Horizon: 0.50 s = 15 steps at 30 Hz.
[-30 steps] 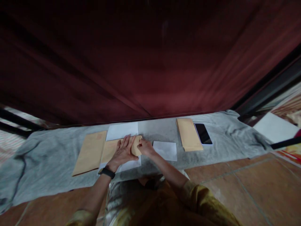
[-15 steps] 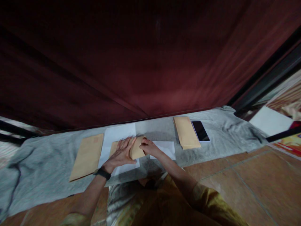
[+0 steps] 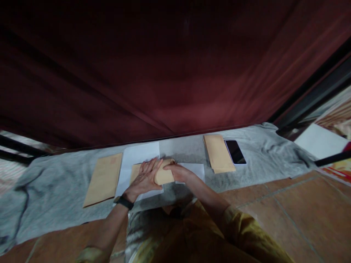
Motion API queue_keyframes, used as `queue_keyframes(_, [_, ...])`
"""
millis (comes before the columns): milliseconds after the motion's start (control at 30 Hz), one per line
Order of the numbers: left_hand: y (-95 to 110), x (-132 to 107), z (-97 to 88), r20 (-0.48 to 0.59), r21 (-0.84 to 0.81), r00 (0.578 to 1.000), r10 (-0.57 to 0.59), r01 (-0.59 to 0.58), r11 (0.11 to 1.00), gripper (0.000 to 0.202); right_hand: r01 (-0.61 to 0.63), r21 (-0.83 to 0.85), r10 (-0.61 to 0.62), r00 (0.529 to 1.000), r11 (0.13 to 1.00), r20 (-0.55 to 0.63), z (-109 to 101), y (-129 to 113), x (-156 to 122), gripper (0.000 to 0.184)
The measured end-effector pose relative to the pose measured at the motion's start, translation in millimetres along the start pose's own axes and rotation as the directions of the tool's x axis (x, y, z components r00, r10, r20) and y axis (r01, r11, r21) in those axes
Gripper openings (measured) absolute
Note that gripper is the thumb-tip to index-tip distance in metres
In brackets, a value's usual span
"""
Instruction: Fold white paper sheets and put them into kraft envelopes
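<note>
A brown envelope (image 3: 164, 177) lies on a white sheet of paper (image 3: 139, 155) on a grey cloth (image 3: 55, 190). My left hand (image 3: 145, 177) lies flat on the envelope's left half, fingers stretched out. My right hand (image 3: 177, 171) rests on the envelope's right end, fingers pressed together on its upper edge. A black watch (image 3: 124, 202) is on my left wrist.
Another brown envelope (image 3: 104, 179) lies to the left. A stack of brown envelopes (image 3: 218, 158) and a black phone (image 3: 235, 151) lie to the right. A small white sheet (image 3: 196, 170) sits under my right hand. A dark red curtain (image 3: 164, 65) hangs behind. Tiled floor (image 3: 287, 208) is nearer me.
The envelope's right end, lifted and curled before, now lies flatter on the paper. My right hand has come down onto it. My left hand stays pressed on the envelope.
</note>
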<state>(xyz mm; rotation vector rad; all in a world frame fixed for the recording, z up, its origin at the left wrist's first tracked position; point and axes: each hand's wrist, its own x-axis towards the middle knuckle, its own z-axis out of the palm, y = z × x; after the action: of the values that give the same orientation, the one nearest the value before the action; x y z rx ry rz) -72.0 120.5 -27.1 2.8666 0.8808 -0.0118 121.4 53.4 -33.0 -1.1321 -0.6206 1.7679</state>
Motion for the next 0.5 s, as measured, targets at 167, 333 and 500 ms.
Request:
queue_keyframes(167, [2.9, -2.1, -4.6, -0.045, 0.041, 0.998, 0.035, -0.033, 0.999, 0.117, -0.074, 0.077, 0.069, 0.996, 0.994, 0.064, -5.0, 0.2, -5.7, 0.022])
queue_keyframes(333, [1.6, -3.5, -8.1, -0.084, 0.035, 0.996, 0.028, -0.025, 0.999, 0.116, -0.060, 0.209, 0.037, 0.993, 0.976, 0.114, -4.3, -5.8, -10.1, 0.026])
queue_keyframes(500, [-6.2, -5.1, -9.9, -0.079, 0.009, 0.997, 0.008, -0.008, 1.000, 0.115, -0.001, 0.230, -0.005, 1.000, 0.973, 0.025, -5.4, -7.5, -6.4, 0.024])
